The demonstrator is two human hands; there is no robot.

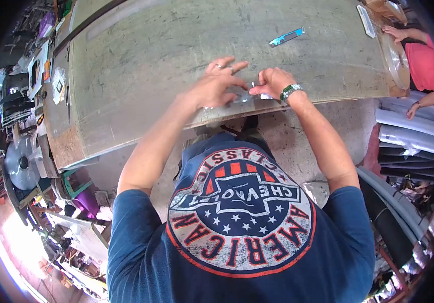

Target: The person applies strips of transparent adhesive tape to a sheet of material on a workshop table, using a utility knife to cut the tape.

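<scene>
Over the near edge of the large worn table (151,65), my left hand (219,86) has its fingers spread and slightly blurred, with rings on it. Just right of it, my right hand (273,83) is closed in a pinch on a small white piece (266,96), too small to name. A patterned band circles the right wrist. Clear, shiny material (242,103) lies under and between the hands at the table edge. Farther back on the table rests a blue and black cutter-like tool (286,37).
At the right, another person in a pink top (429,65) has a hand near a clear roll (396,63) on the table. Rolls of material (411,134) are stacked below. A long dark bar (88,28) crosses the back left; cluttered shelves stand left.
</scene>
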